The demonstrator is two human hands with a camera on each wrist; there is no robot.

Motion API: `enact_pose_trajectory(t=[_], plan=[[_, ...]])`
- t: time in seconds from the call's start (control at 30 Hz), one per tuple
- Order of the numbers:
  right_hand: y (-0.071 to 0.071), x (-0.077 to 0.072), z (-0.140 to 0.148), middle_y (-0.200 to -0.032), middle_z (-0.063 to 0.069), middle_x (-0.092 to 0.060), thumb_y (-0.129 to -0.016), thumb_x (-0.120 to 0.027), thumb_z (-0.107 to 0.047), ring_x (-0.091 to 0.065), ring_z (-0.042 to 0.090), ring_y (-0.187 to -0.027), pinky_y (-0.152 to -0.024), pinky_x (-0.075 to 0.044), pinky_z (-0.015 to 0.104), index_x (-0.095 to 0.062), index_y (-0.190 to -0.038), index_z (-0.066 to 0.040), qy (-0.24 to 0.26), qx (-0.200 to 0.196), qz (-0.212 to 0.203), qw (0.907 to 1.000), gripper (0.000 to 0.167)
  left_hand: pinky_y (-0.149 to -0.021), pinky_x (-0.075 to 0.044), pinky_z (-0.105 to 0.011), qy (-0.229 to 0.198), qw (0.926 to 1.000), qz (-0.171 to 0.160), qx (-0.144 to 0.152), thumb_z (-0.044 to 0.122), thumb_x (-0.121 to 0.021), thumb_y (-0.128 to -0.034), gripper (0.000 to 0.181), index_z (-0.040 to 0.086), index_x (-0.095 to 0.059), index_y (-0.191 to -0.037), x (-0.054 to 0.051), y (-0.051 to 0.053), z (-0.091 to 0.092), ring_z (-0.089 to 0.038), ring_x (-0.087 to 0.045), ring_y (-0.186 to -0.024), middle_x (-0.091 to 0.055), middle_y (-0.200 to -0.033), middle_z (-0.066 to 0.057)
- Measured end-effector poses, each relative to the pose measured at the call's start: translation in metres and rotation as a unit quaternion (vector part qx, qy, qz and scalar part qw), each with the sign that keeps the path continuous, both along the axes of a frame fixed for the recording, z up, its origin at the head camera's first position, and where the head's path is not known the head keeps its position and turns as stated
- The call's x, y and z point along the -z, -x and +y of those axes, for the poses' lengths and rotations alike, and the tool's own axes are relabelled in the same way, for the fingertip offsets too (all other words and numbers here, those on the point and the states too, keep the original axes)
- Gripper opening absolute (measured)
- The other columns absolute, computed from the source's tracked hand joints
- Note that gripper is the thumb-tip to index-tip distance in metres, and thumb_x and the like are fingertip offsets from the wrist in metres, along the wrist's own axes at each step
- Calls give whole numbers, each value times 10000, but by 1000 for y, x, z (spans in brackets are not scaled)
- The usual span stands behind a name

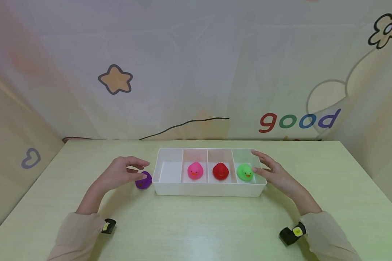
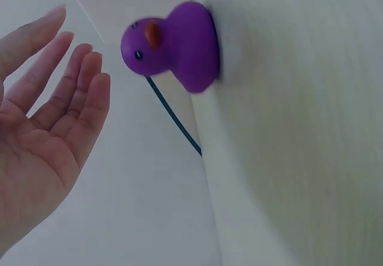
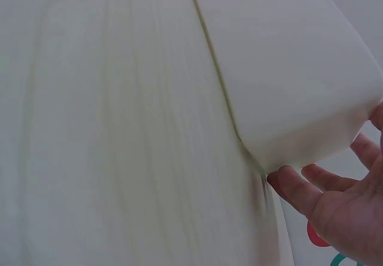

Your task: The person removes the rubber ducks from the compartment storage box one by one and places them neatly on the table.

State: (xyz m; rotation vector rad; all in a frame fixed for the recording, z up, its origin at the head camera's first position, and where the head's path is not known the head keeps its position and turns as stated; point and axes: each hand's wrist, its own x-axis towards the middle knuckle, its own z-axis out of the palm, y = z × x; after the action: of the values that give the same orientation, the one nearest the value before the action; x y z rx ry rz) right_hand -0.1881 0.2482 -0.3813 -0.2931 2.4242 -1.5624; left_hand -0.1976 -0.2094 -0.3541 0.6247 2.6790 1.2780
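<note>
So there's a pale printed curtain (image 1: 183, 72) (star, flower, the word "good", very cheerful) behind a light wood-look table (image 1: 196, 224). On that sits a white tray (image 1: 209, 189) with four compartments: counting from the left, a pink duck (image 1: 195, 171) is in the second, a red duck (image 1: 220, 172) in the third and a green duck (image 1: 245, 172) in the fourth. The odd one out is the purple duck (image 2: 194, 51), upright on the table just beside the tray's left end. The left hand (image 1: 122, 172) hovers at it, fingers loose and wrapped around nothing; its thumb overlaps the duck from the head view, but the left wrist view shows a gap. The right hand (image 1: 277, 175) grips the tray's right end, thumb lapping over the rim, though how hard it's squeezing is honestly tough to tell from that dim wrist shot. Looks to me like the reach part of a pickup. Next move, I reckon, calls for curling thumb and fingers round that purple body without bumping the tray.
</note>
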Motion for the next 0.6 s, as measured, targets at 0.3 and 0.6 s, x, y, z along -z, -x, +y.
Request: enact_pose_trajectory(t=[0.3, 0.6], plan=[[0, 1, 1, -1497, 195, -65, -921, -530, -283, -116, 498, -1310, -930, -264, 663, -189, -1458, -172, 4, 4, -2, 10000, 645, -819, -505, -375, -374, 9984, 421, -1, 52, -702, -772, 317, 1, -641, -1079, -7, -4, 33, -296, -588, -957, -624, -1070, -154], [-1, 0, 2, -1492, 203, -75, -920, -530, -298, -155, 507, -1298, -931, -270, 660, -188, -1459, -193, -59, 39, -46, 10000, 648, -817, -505, -397, -593, 9964, 557, 218, 56, -714, -767, 356, 8, -628, -1109, -5, 1, 63, -293, -582, -971, -615, -1095, -141]])
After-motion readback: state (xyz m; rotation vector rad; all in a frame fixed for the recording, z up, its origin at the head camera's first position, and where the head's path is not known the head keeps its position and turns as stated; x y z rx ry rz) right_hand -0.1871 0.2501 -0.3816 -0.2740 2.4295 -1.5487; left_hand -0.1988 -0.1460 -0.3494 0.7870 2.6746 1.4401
